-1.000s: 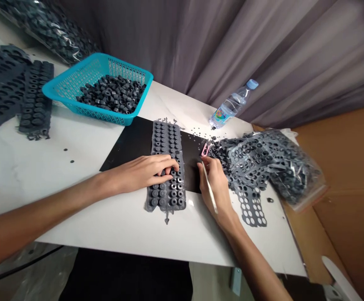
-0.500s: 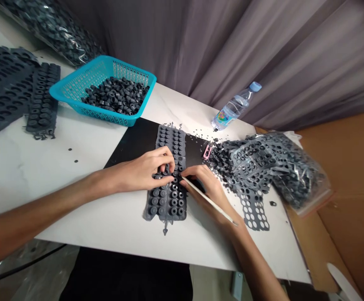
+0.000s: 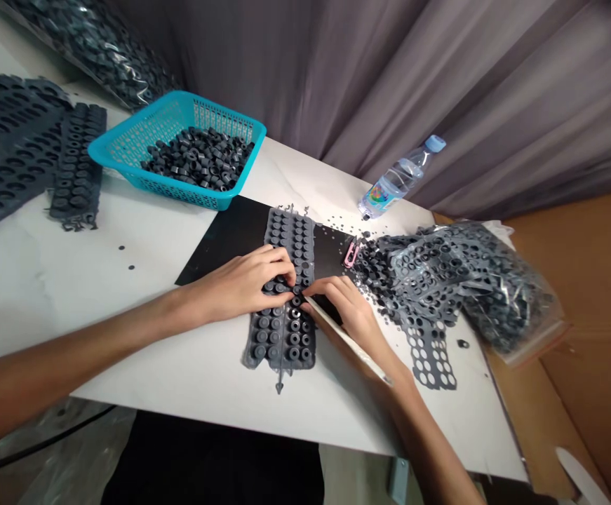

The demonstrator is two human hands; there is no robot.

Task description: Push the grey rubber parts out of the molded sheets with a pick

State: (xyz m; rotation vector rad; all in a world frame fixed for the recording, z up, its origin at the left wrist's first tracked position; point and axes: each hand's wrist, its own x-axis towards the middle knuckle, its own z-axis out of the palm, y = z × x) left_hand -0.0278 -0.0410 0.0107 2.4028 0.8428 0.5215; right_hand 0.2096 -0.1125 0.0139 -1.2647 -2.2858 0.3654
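A dark grey rubber sheet (image 3: 278, 335) studded with rows of round, knob-like parts lies lengthwise in front of me, partly over a black mat (image 3: 215, 242). My left hand (image 3: 255, 280) rests across its middle from the left, the thumb and bent fingers apart with rubber knobs showing between them. From the right, my right hand (image 3: 350, 308) pinches a slim white stick-like tool (image 3: 352, 344). The tool's front end is at the sheet's right-hand rows, close to my left fingertips; its exact contact is hidden by the fingers. Below the hands, several knobs show open ring-shaped tops.
A turquoise basket (image 3: 142, 184) of loose rubber parts stands back left, beside more rubber sheets (image 3: 10, 154). Pink thread snips (image 3: 352, 254), a water bottle (image 3: 397, 182), black scraps, a punched sheet (image 3: 434, 358) and a plastic bag (image 3: 515, 301) lie right. A grey curtain hangs behind.
The whole view has shifted slightly, so things sit a little farther right. My left thumb and fingers have drawn slightly closer together; the right hand still holds the white tool at the sheet.
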